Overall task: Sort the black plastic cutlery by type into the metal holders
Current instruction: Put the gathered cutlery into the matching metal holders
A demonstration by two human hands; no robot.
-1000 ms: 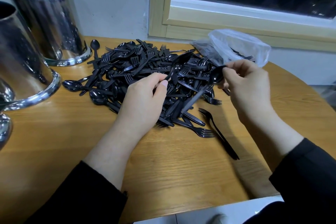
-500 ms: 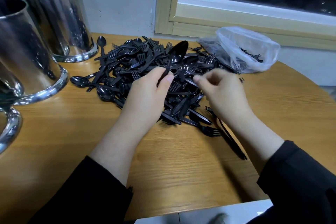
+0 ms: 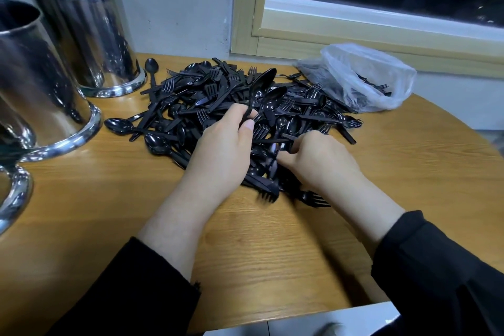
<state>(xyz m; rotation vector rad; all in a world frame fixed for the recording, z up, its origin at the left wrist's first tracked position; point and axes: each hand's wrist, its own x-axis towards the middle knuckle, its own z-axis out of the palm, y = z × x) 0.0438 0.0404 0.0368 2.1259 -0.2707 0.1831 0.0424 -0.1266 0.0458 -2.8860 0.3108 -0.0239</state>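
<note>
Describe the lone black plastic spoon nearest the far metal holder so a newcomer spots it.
Start at the far shiny metal cylinder holder against the wall. Just right of its base rim lies a black plastic spoon, bowl toward the wall. It lies apart from the main black cutlery heap.

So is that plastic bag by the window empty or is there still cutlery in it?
Not empty. Dark cutlery, fork tines among it, shows through the clear bag and at its mouth.

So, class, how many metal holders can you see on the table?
3: far holder by the wall, middle holder at left, near holder cut off by the left edge; more may sit outside view.
</note>
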